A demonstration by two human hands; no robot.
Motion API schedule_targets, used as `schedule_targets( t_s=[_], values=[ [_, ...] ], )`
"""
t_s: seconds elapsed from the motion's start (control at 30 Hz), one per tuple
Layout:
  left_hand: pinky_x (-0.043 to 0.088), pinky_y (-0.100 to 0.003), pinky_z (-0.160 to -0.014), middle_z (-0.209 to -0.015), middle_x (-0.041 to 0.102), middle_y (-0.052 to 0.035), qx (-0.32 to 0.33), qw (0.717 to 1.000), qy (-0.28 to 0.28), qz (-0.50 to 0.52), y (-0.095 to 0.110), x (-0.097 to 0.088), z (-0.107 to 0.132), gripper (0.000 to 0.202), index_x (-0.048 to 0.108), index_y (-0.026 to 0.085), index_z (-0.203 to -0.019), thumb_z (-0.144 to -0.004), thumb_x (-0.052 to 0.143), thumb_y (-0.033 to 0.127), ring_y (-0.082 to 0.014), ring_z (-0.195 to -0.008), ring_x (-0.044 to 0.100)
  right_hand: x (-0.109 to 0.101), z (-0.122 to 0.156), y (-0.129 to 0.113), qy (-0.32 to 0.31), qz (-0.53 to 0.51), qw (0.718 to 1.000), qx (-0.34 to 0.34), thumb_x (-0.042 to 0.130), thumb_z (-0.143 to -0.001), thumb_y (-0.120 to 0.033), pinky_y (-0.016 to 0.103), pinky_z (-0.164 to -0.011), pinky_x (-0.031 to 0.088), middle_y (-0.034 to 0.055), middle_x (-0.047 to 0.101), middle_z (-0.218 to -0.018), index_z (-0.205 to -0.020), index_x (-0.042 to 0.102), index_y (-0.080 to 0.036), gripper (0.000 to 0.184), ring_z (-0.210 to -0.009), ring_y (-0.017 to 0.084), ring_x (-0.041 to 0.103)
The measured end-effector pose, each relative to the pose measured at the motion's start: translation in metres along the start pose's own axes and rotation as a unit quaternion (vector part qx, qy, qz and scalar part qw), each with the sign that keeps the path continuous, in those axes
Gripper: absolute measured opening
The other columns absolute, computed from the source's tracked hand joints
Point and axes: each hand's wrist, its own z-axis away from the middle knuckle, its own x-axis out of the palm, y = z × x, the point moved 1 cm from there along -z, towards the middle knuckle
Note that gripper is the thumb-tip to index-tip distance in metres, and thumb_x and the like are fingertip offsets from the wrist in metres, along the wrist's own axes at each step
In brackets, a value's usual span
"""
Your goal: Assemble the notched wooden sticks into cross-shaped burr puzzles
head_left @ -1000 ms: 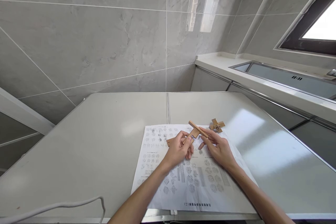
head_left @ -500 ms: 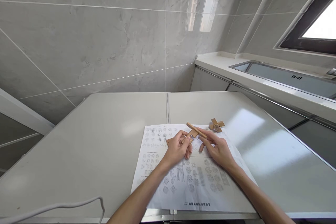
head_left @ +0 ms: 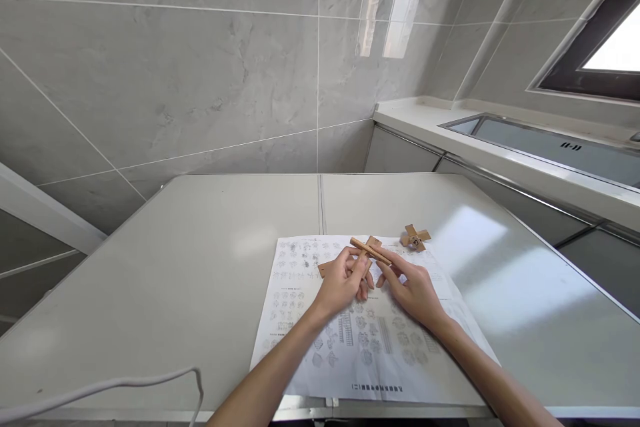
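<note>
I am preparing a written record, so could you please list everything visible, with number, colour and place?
paper: one, white with dark print, on the table
wooden stick: one, brown, over the paper's far half
flat wooden pieces: number unclear, brown, beside the stick, partly hidden
wooden cross: one, brown, by the paper's far right corner
table: one, off-white, centre
cable: one, white, lower left
counter: one, white, right
sink: one, grey, in the counter
cupboards: several, grey, under the counter
window: one, dark frame, upper right
tiled wall: grey, behind the table
left grip: one, bare hand, on the flat pieces
right grip: one, bare hand, at the stick
</note>
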Motion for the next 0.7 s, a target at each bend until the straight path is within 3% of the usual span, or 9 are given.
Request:
schedule_targets(
  t_s=[0.2, 0.57, 0.63, 0.7],
  values=[
    [0.048, -0.024, -0.048, -0.069, 0.065, 0.0018, 0.001, 1.000, 0.003, 0.007, 0.0001, 0.0011, -0.0005, 0.047, 0.052, 0.020, -0.110, -0.098, 0.056, 0.065, -0.0111, -0.046, 0.057, -0.0006, -0.0008, -0.0032, -0.007, -0.021, 1.000, 0.004, 0.049, -0.106, -0.040, 0.031, -0.058, 0.058, 0.0020, 0.078, -0.083, -0.141, 0.063, -0.028, 0.039, -0.067, 0.022, 0.075],
    [0.047, -0.025, -0.050, -0.071, 0.065, 0.0014, -0.005, 1.000, -0.003, 0.008, 0.0014, -0.0003, 0.0006, 0.044, 0.052, 0.020, -0.112, -0.099, 0.056, 0.062, -0.0113, -0.048, 0.057, -0.0020, -0.0012, -0.0023, -0.019, -0.023, 1.000, 0.003, 0.050, -0.106, -0.041, 0.029, -0.057, 0.058, -0.0005, 0.075, -0.073, -0.141, 0.063, -0.028, 0.040, -0.065, 0.021, 0.074],
    [0.047, -0.025, -0.050, -0.070, 0.065, 0.0017, -0.001, 1.000, 0.000, 0.011, 0.0032, -0.0001, 0.0013, 0.043, 0.053, 0.020, -0.112, -0.100, 0.056, 0.061, -0.0114, -0.048, 0.057, -0.0013, -0.0016, -0.0014, -0.017, -0.023, 1.000, 0.004, 0.051, -0.106, -0.042, 0.030, -0.060, 0.059, 0.0010, 0.077, -0.080, -0.144, 0.060, -0.028, 0.041, -0.067, 0.021, 0.075],
    [0.046, -0.025, -0.051, -0.070, 0.065, 0.0018, 0.008, 1.000, 0.009, 0.021, 0.0066, -0.0008, 0.0019, 0.042, 0.054, 0.020, -0.112, -0.099, 0.056, 0.060, -0.0110, -0.049, 0.056, -0.0003, -0.0021, -0.0002, -0.004, -0.030, 1.000, 0.009, 0.053, -0.105, -0.044, 0.032, -0.061, 0.060, 0.0057, 0.080, -0.100, -0.149, 0.052, -0.027, 0.047, -0.067, 0.020, 0.075]
  ],
)
